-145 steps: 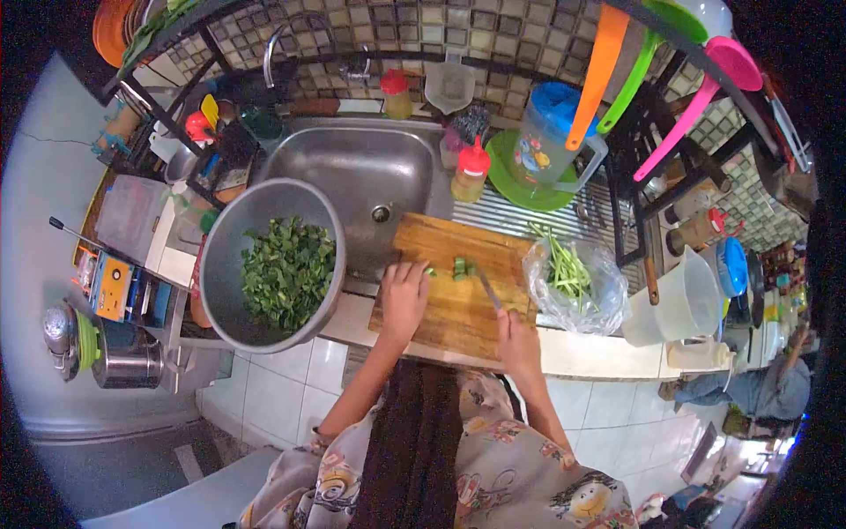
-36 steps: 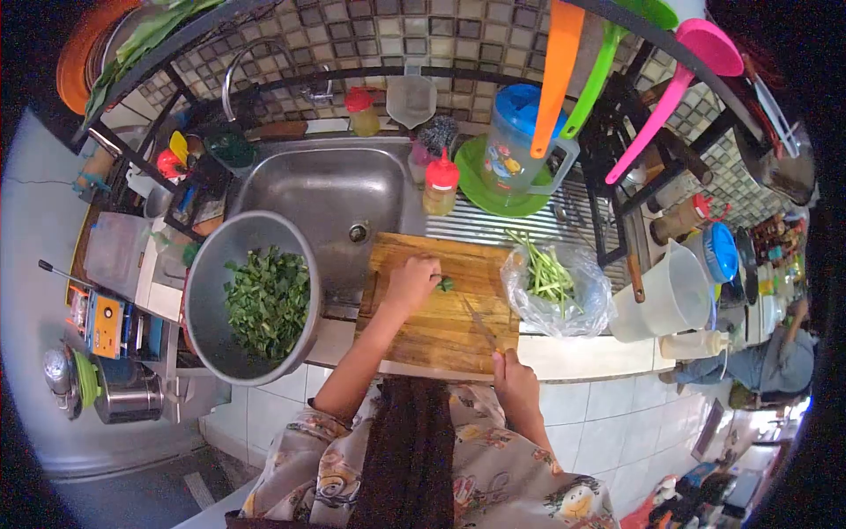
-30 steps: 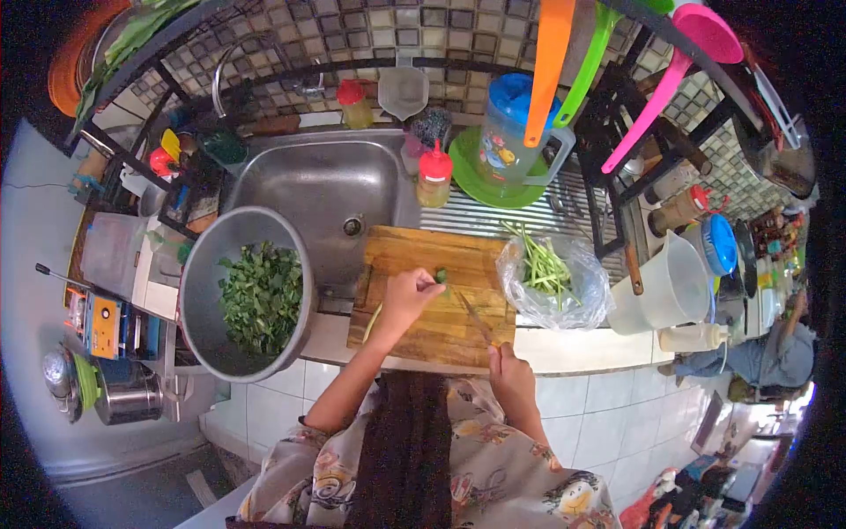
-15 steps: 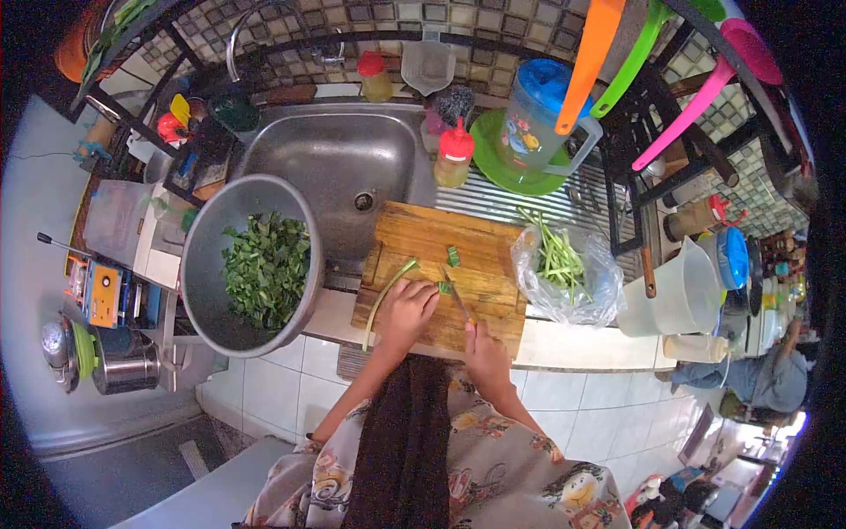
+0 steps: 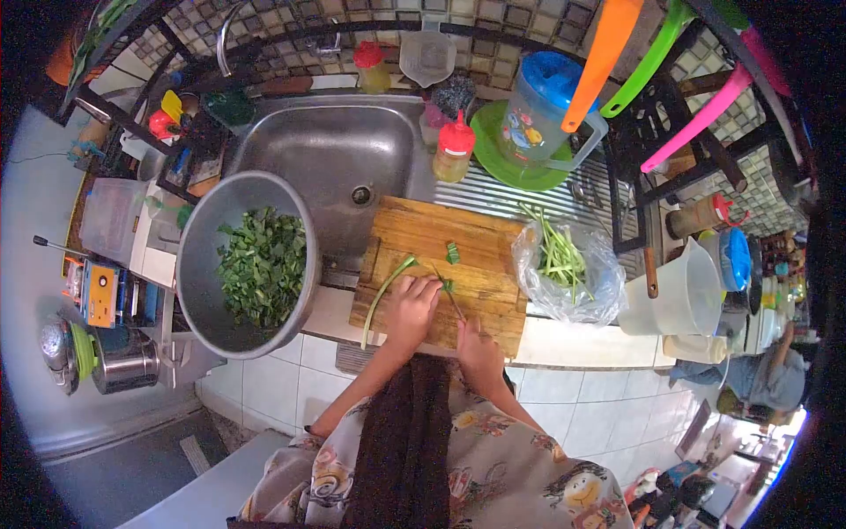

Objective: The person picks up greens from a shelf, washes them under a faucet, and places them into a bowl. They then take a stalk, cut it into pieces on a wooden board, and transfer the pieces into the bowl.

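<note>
On the wooden cutting board point(image 5: 485, 229), my left hand point(image 5: 411, 309) is closed beside a long green stem point(image 5: 383, 298), its fingertips close to the blade; what lies under the fingers is hidden. My right hand point(image 5: 480, 354) grips a knife point(image 5: 451, 300), its blade pointing up and left toward my left fingertips. Cut green pieces point(image 5: 452, 253) lie on the board, one right by the blade. A grey basin point(image 5: 196, 291) of chopped leaves point(image 5: 264, 269) stands at the left. Pale green stalks point(image 5: 561, 256) rest in a clear plastic bag point(image 5: 608, 282) at the right.
Behind the board are a steel sink point(image 5: 330, 141), a red-capped bottle point(image 5: 454, 152) and a blue-lidded jug point(image 5: 538, 110) on a green plate point(image 5: 493, 167). Utensils hang at the upper right, above a translucent pitcher point(image 5: 674, 295). Another person point(image 5: 775, 379) is at far right.
My right hand and the knife have shifted slightly left, bringing the blade nearer my left fingertips. The whole view has also moved a little.
</note>
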`<state>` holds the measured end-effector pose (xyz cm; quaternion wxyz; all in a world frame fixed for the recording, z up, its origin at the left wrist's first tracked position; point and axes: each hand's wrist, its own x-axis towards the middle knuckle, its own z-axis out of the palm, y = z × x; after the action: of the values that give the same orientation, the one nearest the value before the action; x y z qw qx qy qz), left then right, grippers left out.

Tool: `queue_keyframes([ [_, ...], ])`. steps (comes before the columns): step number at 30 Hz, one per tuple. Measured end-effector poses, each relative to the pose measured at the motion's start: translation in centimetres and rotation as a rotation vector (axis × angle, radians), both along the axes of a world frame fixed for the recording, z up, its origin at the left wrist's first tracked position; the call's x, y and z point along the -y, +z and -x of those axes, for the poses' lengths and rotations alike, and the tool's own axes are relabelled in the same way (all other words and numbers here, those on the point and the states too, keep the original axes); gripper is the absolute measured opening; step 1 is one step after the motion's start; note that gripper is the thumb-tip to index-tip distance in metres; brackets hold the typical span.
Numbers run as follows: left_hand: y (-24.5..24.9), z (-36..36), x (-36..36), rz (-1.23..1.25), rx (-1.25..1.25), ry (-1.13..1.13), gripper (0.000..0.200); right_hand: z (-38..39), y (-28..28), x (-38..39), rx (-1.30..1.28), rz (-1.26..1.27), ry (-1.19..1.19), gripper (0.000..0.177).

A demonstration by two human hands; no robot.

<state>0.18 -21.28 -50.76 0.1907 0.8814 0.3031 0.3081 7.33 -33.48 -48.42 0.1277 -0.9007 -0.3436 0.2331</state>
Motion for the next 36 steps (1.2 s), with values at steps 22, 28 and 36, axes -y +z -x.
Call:
queue_keyframes([
  [22, 0.5, 0.3, -2.7, 0.239, -0.179, -0.253, 0.022, -3.1, 3.6, 5.5, -0.163, -0.147, -0.129, 0.033],
  [28, -0.9, -0.1, -2.4, -0.015, -0.266, -0.289, 0.020, -4.1, 3.4, 5.8, -0.098, -0.231, -0.188, 0.032],
  [36, 1.2, 1.8, -2.7, -0.134, -0.211, -0.017, 0.011, -3.6, 3.3, 5.0, -0.060, -0.271, -0.139, 0.033],
])
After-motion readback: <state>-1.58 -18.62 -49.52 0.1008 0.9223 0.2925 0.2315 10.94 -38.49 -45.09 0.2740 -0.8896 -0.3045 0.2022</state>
